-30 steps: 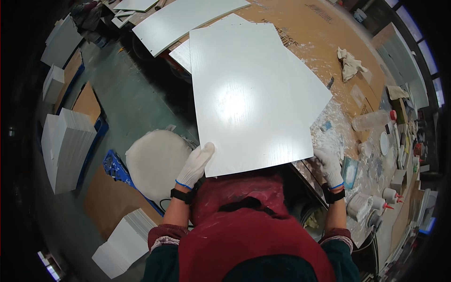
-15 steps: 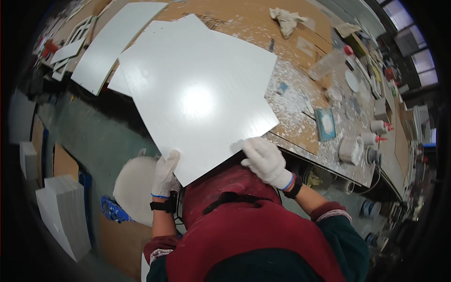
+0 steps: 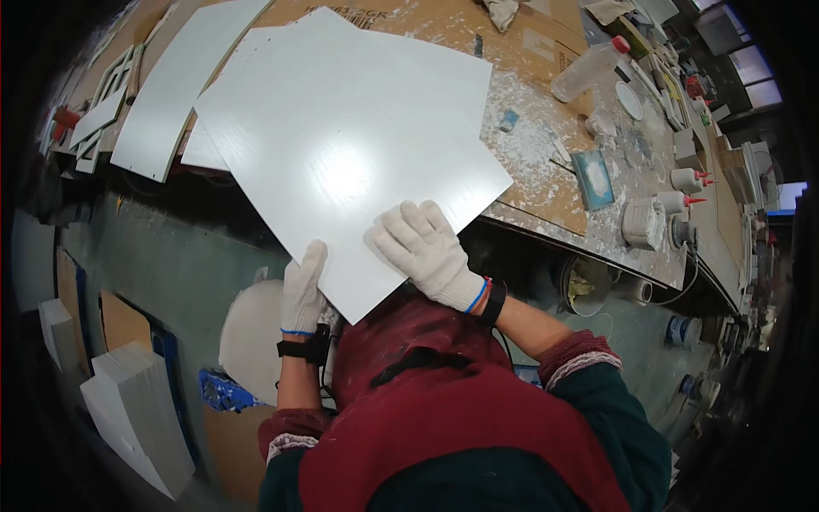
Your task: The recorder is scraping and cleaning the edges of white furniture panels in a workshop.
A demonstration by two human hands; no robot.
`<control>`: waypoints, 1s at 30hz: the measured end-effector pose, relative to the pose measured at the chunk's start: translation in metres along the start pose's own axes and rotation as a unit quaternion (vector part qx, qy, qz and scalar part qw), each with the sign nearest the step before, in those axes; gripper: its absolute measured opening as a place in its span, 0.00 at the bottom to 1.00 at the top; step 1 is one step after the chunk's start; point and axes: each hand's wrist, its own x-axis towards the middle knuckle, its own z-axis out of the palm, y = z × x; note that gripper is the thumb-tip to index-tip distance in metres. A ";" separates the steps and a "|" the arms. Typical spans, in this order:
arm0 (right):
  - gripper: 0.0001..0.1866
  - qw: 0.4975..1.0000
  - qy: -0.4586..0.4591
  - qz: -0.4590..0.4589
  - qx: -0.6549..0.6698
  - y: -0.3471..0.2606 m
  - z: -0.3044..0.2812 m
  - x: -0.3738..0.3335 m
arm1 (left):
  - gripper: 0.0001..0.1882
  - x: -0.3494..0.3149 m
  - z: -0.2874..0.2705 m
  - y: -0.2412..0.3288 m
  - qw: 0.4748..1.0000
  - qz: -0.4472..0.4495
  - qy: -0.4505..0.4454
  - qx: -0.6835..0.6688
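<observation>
A glossy white panel (image 3: 341, 205) lies askew over another white panel (image 3: 452, 77) on the workbench, its near corner jutting past the bench edge toward my apron. My left hand (image 3: 303, 290), in a white knit glove, grips the left edge close to that corner, thumb on top and the other fingers hidden beneath. Flat on the panel's upper face rests my gloved right hand (image 3: 426, 252), fingers stretched out, near the right-hand edge. Black straps circle both wrists.
Cardboard (image 3: 418, 43) dusted with white flakes covers the bench. A plastic bottle (image 3: 589, 70), a blue sanding pad (image 3: 592, 179) and red-tipped squeeze bottles (image 3: 689, 180) stand at right. A long white board (image 3: 179, 77) is at left. Stacked white panels (image 3: 141, 418) and a round stool (image 3: 256, 328) are below.
My right hand has moved from the panel's near edge left and onto its face, fingers now stretched flat. My left hand keeps its grip. The panel's near corner has shifted slightly right and away.
</observation>
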 end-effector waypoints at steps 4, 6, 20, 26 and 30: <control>0.25 0.999 -0.032 0.029 -0.011 -0.010 0.001 -0.003 | 0.20 -0.010 0.010 -0.001 0.999 0.024 0.005 -0.028; 0.25 0.999 0.021 0.018 -0.026 -0.012 0.001 -0.004 | 0.20 -0.019 0.016 0.003 0.998 0.046 -0.013 -0.039; 0.24 0.998 0.057 0.017 0.018 -0.050 -0.026 -0.022 | 0.17 -0.086 0.019 0.013 0.995 0.092 -0.017 -0.045; 0.22 0.999 0.045 0.017 0.014 -0.067 -0.027 -0.044 | 0.23 -0.100 0.003 -0.006 0.995 0.074 0.051 0.041; 0.22 0.997 0.069 0.016 0.025 -0.073 -0.030 -0.052 | 0.24 -0.109 -0.002 -0.014 0.996 0.040 0.063 0.045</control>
